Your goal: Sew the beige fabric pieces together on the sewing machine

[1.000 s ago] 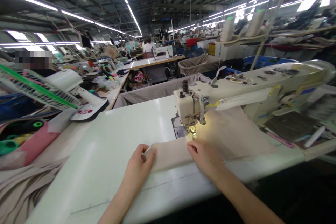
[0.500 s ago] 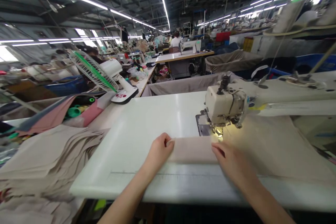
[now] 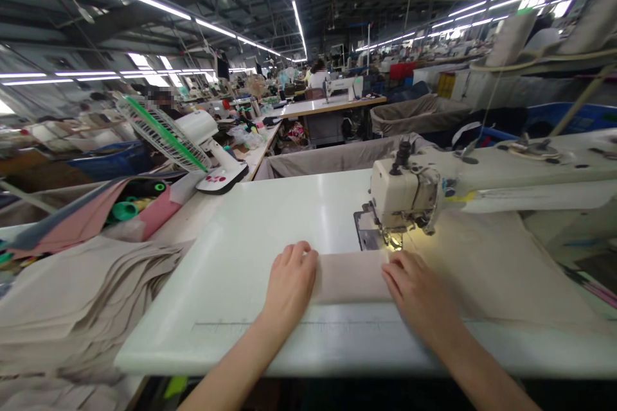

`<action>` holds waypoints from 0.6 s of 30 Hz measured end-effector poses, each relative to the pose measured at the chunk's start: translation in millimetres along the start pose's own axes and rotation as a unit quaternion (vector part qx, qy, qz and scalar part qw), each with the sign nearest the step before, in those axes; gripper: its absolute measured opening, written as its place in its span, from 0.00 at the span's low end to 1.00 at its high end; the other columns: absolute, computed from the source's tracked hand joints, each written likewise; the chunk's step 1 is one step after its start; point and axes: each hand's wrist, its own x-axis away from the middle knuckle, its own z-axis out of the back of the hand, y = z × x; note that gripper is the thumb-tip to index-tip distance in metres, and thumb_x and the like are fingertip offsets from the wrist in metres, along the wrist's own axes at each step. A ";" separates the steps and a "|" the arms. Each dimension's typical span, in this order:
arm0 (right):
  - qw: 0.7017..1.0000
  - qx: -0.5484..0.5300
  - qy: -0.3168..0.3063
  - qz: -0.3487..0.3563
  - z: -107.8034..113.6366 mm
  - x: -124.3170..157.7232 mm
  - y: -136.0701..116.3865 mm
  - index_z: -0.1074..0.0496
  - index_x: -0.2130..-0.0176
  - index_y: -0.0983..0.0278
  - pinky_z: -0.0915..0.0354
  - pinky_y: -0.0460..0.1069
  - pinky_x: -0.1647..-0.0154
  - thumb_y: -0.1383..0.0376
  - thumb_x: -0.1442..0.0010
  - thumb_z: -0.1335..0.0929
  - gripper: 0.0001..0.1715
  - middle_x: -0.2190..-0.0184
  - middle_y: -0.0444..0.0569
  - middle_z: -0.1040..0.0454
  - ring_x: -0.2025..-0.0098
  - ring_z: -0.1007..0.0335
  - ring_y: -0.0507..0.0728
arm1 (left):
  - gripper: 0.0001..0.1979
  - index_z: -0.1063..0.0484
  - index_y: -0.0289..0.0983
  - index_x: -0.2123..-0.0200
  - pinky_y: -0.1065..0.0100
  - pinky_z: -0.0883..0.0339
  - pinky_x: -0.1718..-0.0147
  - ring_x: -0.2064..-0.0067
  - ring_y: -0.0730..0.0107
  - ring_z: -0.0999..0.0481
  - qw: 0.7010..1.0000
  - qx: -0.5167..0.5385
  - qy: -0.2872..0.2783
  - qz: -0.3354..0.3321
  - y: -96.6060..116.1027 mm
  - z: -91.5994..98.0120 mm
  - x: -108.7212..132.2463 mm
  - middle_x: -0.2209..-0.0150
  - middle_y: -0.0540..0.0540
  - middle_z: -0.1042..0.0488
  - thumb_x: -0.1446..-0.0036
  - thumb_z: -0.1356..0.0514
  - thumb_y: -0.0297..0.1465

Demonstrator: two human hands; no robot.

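Head view: from my distant seat I see both bare hands working at a beige cloth (image 3: 351,276) that lies on the pale desk (image 3: 270,225), just in front of the sewing machine (image 3: 400,192). My left hand (image 3: 292,279) is laid over the cloth's left end, back upward, wrist low, its forearm (image 3: 236,359) slanting up and inward from the bottom edge. Its fingers (image 3: 288,255) are bent and set close together, tips turned down and away from me; I cannot tell whether they pinch the cloth or only press on it.

My right hand (image 3: 419,289) sits beside the lit needle area, touching the cloth near its far edge. Its forearm (image 3: 486,359) rises from the lower right, leaning left, and the thumb lies below the forefinger, both pointing left. These fingers (image 3: 402,261) are curled low over the cloth; whether they grip it or flatten it, I cannot make out. Between the two hands the cloth lies flat, and beige material also spreads to the right beneath the machine's arm. A ruler scale (image 3: 284,325) runs along the desk nearer to me. Off to the left I see a cloth stack (image 3: 72,295) and a tilted fan (image 3: 193,141).
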 end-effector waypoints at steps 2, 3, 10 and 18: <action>0.998 0.012 0.018 0.056 2.0 -1.6 3.8 0.26 0.61 0.65 0.40 0.59 0.44 0.67 0.27 0.44 0.20 0.55 0.55 0.25 0.50 0.31 0.62 | 0.08 0.27 0.37 0.60 0.59 0.32 0.56 0.53 0.57 0.27 0.994 -0.035 -0.054 -0.093 0.4 2.1 -2.1 0.55 0.43 0.26 0.36 0.45 0.22; 0.997 0.015 0.019 0.069 3.3 -2.0 5.3 0.26 0.60 0.64 0.43 0.61 0.41 0.67 0.27 0.45 0.20 0.54 0.53 0.24 0.48 0.32 0.62 | 0.08 0.26 0.36 0.60 0.59 0.31 0.57 0.55 0.57 0.27 0.989 -0.045 -0.079 -0.115 0.7 3.1 -5.7 0.56 0.43 0.25 0.36 0.45 0.22; 0.999 0.030 0.030 0.025 10.8 1.7 -1.4 0.27 0.61 0.64 0.56 0.66 0.33 0.66 0.30 0.38 0.11 0.46 0.53 0.27 0.38 0.41 0.66 | 0.14 0.27 0.34 0.58 0.58 0.29 0.55 0.53 0.55 0.25 0.986 -0.044 -0.105 -0.118 20.9 10.1 -73.1 0.55 0.39 0.25 0.30 0.50 0.33; 0.999 -0.002 0.008 -0.050 14.8 14.5 -4.3 0.29 0.54 0.61 0.58 0.67 0.33 0.66 0.33 0.34 0.07 0.54 0.49 0.24 0.47 0.32 0.62 | 0.21 0.34 0.35 0.45 0.41 0.44 0.40 0.36 0.45 0.38 0.982 0.056 -0.091 -0.158 60.1 -13.9 -125.5 0.39 0.33 0.35 0.33 0.47 0.43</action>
